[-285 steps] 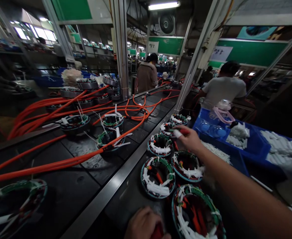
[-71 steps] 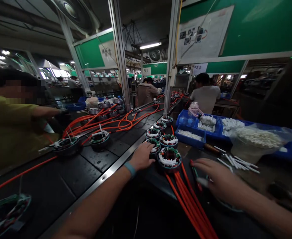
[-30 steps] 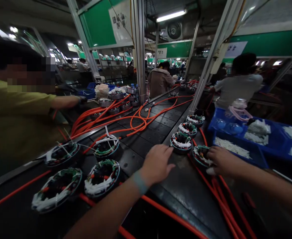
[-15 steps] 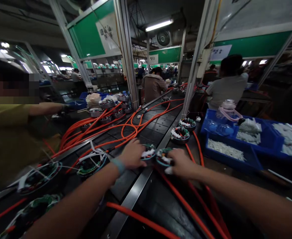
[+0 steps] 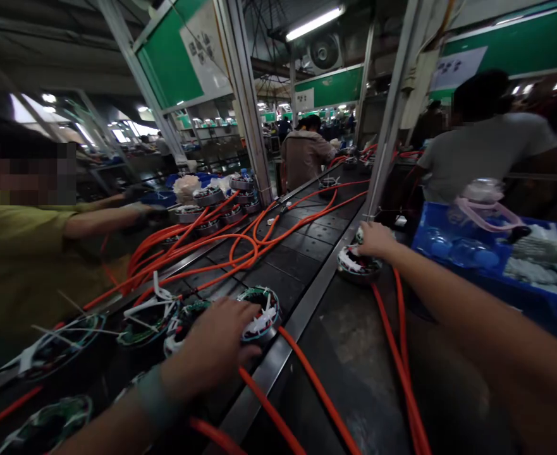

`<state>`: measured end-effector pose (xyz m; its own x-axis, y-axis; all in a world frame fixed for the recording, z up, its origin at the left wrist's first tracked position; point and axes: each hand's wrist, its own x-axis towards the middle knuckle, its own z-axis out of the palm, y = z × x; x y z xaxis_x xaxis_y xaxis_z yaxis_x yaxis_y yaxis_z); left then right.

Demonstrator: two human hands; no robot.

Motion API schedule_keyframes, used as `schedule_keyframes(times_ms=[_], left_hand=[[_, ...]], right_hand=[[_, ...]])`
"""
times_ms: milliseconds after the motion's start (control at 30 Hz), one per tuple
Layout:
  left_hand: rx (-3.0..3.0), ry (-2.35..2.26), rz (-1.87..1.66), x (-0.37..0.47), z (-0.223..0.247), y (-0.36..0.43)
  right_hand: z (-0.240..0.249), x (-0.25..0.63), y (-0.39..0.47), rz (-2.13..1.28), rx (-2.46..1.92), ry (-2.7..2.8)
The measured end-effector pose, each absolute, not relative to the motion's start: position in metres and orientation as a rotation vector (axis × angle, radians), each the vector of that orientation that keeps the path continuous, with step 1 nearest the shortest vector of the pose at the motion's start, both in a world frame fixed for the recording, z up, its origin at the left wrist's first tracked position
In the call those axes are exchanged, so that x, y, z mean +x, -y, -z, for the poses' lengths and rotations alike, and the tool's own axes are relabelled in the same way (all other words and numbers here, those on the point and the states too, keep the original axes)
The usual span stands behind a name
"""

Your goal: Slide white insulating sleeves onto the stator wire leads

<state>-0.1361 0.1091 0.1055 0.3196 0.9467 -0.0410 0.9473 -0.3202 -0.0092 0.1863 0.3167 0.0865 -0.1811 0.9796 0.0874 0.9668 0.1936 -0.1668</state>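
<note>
My left hand [image 5: 216,341] lies over the near part of the belt, fingers spread, against a round wound stator [image 5: 260,319] with white ties and an orange cable. Another stator [image 5: 176,338] shows partly behind that hand. Farther right, my right hand [image 5: 375,241] reaches to two stators beside the metal rail [image 5: 301,311]. Its fingers are bent down at the far stator [image 5: 360,235], over the back edge of the nearer one [image 5: 354,262]; the fingertips are partly hidden, so its grip is unclear.
Orange cables [image 5: 244,243] loop over the belt, with stacked stators [image 5: 207,196] at the back left. More stators [image 5: 148,316] lie at the left. Blue bins [image 5: 430,218] with white parts stand right. A person in yellow [image 5: 31,253] works at left; others sit farther off.
My hands have moved apart: the left nearer and leftward with stators now beside it on the belt, the right forward to the two stators by the rail. The view has shifted slightly.
</note>
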Motion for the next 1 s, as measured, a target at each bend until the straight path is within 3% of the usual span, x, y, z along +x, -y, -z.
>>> schedule_keyframes(times_ms=[267,533,733,1000], left_hand=[[2.438,-1.902,-0.075,-0.137,-0.066,-0.104],[2.404,-1.969,-0.073,-0.151,-0.068,-0.101],[2.391,-1.953,-0.188,-0.156,-0.056,-0.107],[2.741,-1.846,-0.526,-0.165,-0.041,-0.106]], right_hand=[[-0.038,0.224,-0.387,-0.238,-2.102,2.499],[-0.026,0.201,-0.365,0.121,-1.999,2.463],[-0.038,0.148,-0.343,0.173,-1.486,2.723],[-0.048,-0.026,-0.332,-0.172,-0.391,3.096]])
